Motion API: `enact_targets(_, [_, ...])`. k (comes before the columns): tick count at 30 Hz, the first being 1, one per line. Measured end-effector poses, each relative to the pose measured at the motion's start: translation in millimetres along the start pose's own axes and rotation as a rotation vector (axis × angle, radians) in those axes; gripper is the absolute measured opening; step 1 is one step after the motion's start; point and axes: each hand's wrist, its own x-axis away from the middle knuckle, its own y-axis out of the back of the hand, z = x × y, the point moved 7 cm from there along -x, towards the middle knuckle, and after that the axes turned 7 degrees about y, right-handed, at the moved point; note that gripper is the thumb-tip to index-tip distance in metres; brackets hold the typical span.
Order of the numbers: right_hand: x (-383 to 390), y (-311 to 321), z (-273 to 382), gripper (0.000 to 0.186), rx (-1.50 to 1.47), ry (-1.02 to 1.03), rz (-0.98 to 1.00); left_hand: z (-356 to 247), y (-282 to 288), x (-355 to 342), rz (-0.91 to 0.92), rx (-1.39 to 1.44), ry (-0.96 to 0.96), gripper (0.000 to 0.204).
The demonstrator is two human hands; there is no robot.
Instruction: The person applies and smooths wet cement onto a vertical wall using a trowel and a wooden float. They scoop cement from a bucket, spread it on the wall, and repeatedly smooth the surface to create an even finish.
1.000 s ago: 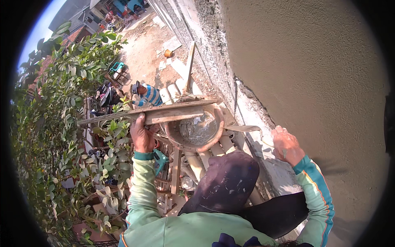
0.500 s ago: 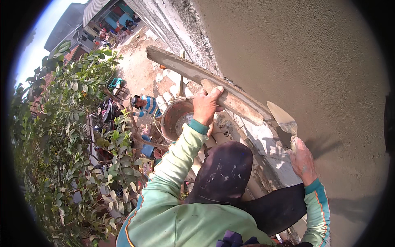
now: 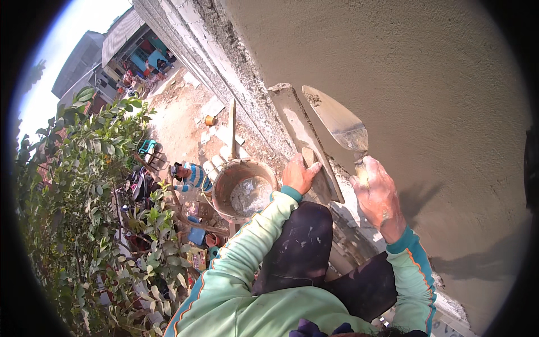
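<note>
My left hand (image 3: 299,174) is wrapped round the wooden handle of a long plastering float (image 3: 303,126), a straight board stained with mortar. Beside it, my right hand (image 3: 382,197) grips a pointed trowel (image 3: 339,122). The trowel's blade points away from me, next to the float's upper part, with a dab of mortar near its tip. Wet grey-brown plaster coats the wall (image 3: 426,95) on my right. To the left of my left hand stands a round mortar bucket (image 3: 221,188) with some grey mix inside.
Below, a person in a striped shirt (image 3: 197,177) is near the bucket. A leafy tree (image 3: 84,219) fills the left side. An upright wooden post (image 3: 232,126) rises beyond the bucket. Planks (image 3: 351,247) lie beneath my legs, along the wall. More people sit far off by a building.
The float has swung from lying crosswise to a steeper angle and come closer to my body. The trowel has moved up and left, beside the float. Both hands keep their grip.
</note>
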Motion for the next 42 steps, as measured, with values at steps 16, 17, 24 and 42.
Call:
enact_targets(16, [265,269,-67,0.029,0.609,-0.583,-0.004,-29,-35,2,0.196,0.23,-0.143,0.042])
enact_targets(17, [256,277,-67,0.029,0.593,-0.562,-0.047,-22,-37,-1,0.208,0.237,-0.138,0.042])
enact_targets(24, [247,350,-63,0.032,0.484,-0.552,-0.513,5,-50,-9,0.252,0.433,-0.11,0.044])
enact_targets(42, [244,326,-23,0.025,0.939,-0.52,-0.531,-16,-45,-2,0.327,0.412,-0.126,0.039])
